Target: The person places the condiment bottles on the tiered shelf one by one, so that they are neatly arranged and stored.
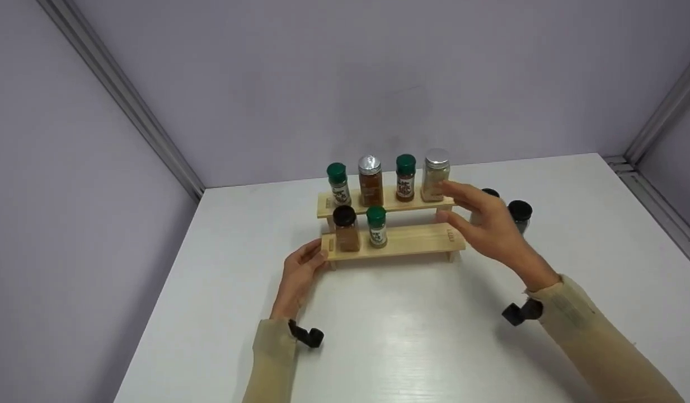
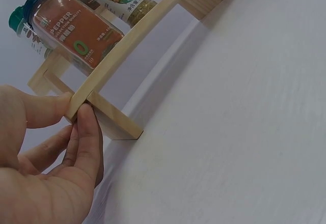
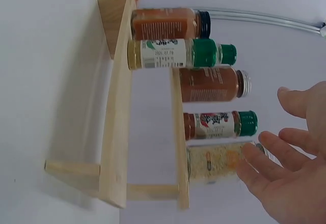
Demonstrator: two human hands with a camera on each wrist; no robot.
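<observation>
A two-tier wooden spice rack (image 1: 420,240) stands on the table. My left hand (image 1: 301,271) pinches the left end of its lower shelf, thumb on top and fingers beneath. A black-capped pepper jar (image 2: 81,28) stands near that end, with a green-capped bottle (image 1: 378,229) beside it. My right hand (image 1: 493,229) hovers at the rack's right end, fingers spread and holding nothing. Its fingertips overlap a silver-capped jar of pale seasoning (image 3: 211,162) on the upper shelf. Left of that jar are a green-capped bottle (image 1: 405,178), a silver-capped reddish jar (image 1: 371,182) and another green-capped bottle (image 1: 338,183).
Behind my right hand, two black-capped jars stand on the table; the nearer jar (image 1: 520,214) shows better, the other jar (image 1: 490,192) mostly hidden. A pale wall (image 1: 266,101) rises behind the white table (image 1: 378,336).
</observation>
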